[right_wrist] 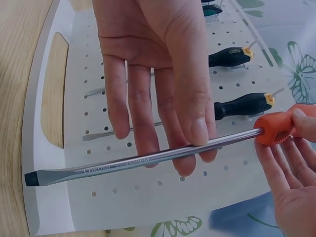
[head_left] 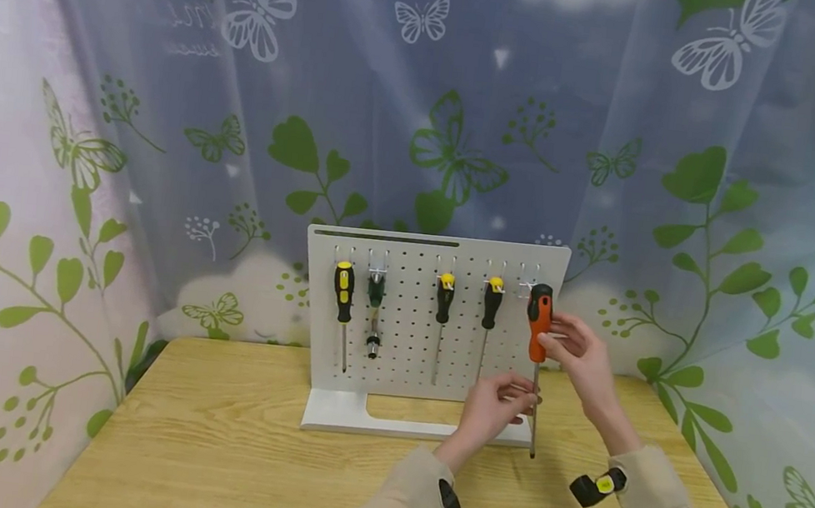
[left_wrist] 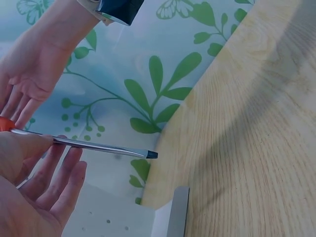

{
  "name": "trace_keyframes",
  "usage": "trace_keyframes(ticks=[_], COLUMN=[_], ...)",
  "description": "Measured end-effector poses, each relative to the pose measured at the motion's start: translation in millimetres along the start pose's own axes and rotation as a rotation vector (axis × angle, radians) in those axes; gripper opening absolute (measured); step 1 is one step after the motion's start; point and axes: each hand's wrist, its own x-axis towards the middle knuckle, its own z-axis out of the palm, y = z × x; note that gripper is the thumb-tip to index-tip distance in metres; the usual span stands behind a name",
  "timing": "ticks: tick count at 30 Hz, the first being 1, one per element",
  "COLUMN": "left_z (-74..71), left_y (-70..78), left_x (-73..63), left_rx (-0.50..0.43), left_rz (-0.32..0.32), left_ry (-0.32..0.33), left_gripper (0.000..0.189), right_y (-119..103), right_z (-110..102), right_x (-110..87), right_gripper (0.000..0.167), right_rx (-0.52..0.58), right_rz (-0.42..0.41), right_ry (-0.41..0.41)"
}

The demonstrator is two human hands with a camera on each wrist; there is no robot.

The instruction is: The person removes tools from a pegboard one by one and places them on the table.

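From the head view, we saw the orange screwdriver [head_left: 540, 313] upright before the pegboard's [head_left: 407, 321] right end, near a hook [head_left: 527, 285], the right grip [head_left: 580, 362] pinching its handle. The left wrist view showed us its tip [left_wrist: 152, 154] apart from the bench [left_wrist: 247, 148]. From the right wrist view, we saw the left grip [right_wrist: 153, 94] pinching the shaft [right_wrist: 217, 144]; we judged the step as aligning, the next move calling for steadiness.

The orange and black screwdriver [head_left: 536, 346] is held tip down.
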Motion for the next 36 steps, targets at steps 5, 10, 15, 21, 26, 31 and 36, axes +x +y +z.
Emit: trace_keyframes(ticks=[5, 10, 15, 21, 26, 31, 36], left_z=[-1.1, -1.2, 0.3, 5.7, 10.6, 14.3, 19.0], left_y=[0.3, -3.2, -9.5, -18.2, -24.8, -30.4, -41.6], left_x=[-5.8, -12.7, -20.7, -29.1, -37.4, -49.7, -60.8], left_rx=[-0.013, -0.035, -0.097, -0.179, -0.218, -0.248, -0.213], left_rz=[0.003, -0.012, -0.013, -0.025, -0.079, -0.12, -0.124], left_ry=[-0.024, -0.049, -0.056, -0.05, -0.056, -0.084, -0.098], left_gripper=[0.013, 0.014, 0.019, 0.02, 0.017, 0.015, 0.015], right_y=[-2, 0, 6, 14, 24, 35, 47], right_z=[-1, -3, -3, -1, 0, 1, 2], right_x=[-7.4, -14.8, -22.7, -34.1, -44.5, -55.6, -68.2], right_gripper=[0.049, 0.054, 0.06, 0.062, 0.061, 0.06, 0.06], right_rx=[0.006, 0.004, -0.004, -0.003, -0.004, 0.005, 0.028], right_rz=[-0.001, 0.034, 0.09, 0.144, 0.179, 0.223, 0.251], right_ry=[-0.005, -0.029, -0.047, -0.063, -0.074, -0.094, -0.113])
